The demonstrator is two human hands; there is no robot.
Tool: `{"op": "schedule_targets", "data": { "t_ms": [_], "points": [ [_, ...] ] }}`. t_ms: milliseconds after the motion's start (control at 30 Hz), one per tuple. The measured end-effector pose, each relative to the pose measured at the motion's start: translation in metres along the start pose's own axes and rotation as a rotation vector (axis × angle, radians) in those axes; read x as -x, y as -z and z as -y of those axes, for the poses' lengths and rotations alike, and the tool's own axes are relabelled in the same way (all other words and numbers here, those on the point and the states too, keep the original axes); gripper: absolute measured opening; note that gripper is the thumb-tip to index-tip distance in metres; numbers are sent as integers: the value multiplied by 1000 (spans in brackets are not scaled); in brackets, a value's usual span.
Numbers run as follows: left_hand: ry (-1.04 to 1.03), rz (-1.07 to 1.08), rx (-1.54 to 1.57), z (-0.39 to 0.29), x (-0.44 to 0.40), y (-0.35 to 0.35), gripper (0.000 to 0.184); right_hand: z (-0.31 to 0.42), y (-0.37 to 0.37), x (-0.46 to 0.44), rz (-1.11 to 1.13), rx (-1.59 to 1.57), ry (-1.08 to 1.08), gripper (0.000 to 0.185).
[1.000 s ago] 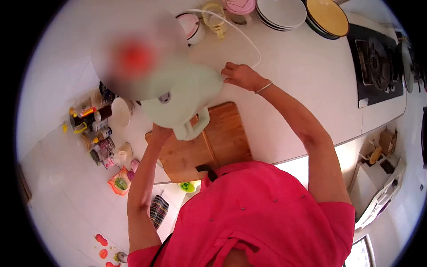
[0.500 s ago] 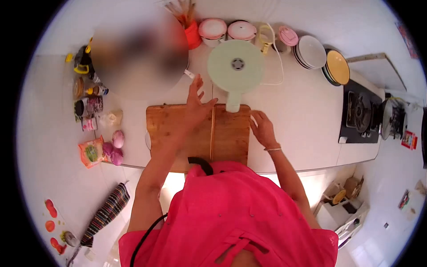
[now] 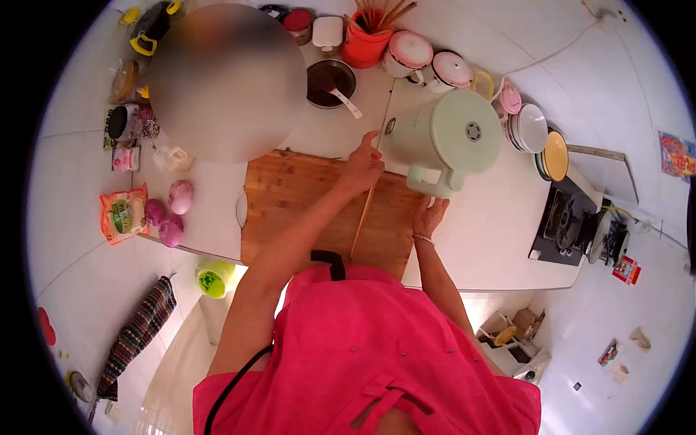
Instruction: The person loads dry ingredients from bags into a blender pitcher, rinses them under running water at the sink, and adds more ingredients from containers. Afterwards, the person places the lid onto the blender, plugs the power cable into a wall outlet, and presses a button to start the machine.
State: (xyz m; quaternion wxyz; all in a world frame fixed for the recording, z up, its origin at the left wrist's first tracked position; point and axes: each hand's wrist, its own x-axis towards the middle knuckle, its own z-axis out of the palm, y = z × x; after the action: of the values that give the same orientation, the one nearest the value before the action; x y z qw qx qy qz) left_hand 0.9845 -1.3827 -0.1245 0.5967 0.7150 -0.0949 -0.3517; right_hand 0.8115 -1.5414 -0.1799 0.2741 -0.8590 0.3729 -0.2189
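Note:
A tall pale-green kitchen machine, like a blender or soymilk maker [image 3: 464, 138], stands on the counter behind the wooden cutting board [image 3: 304, 203]. Its round lid has a dark vent, and its handle points toward me. My left hand [image 3: 361, 167] is over the board's back edge, index finger stretched toward the machine's lower side near a small dark panel. I cannot tell whether that fingertip touches. My right hand [image 3: 430, 216], with a bracelet on its wrist, is just below the handle with its fingers apart. Whether it touches the handle is unclear.
Left are onions [image 3: 171, 230], an orange packet [image 3: 123, 212] and a large blurred patch. Behind stand a dark pan [image 3: 330, 76] with a white-handled utensil, a red holder [image 3: 366, 43] and lidded enamel pots [image 3: 408, 52]. Bowls [image 3: 531, 127] and a stove [image 3: 569, 221] are right.
My view has shifted and turned, exposing the machine's side and the dark pan. My right hand has moved close beneath the handle. My left index finger now points toward the machine's lower side.

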Motion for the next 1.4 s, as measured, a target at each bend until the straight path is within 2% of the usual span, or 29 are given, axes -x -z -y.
{"op": "schedule_targets", "data": {
  "t_ms": [100,200,300,400,600,933,1133,1400],
  "points": [
    [32,15,44,-2,-6,4,65,-5,-12,0,155,7,-73,31],
    [15,20,34,6,-16,4,65,-2,-25,4,98,104,-73,31],
    [25,41,47,15,-24,3,66,0,-35,4,13,221,14,30],
    [28,63,106,16,-28,5,67,7,-40,3,11,264,-48,29],
    [7,77,151,18,-35,4,67,0,-45,6,-52,317,56,30],
    [-76,58,157,23,-43,-1,67,1,-46,7,-2,360,11,32],
    [-2,91,122,22,-46,-5,68,-6,-47,7,-9,378,32,30],
    [-62,48,93,20,-44,0,67,-5,-47,7,-11,382,37,32]
  ]
}}
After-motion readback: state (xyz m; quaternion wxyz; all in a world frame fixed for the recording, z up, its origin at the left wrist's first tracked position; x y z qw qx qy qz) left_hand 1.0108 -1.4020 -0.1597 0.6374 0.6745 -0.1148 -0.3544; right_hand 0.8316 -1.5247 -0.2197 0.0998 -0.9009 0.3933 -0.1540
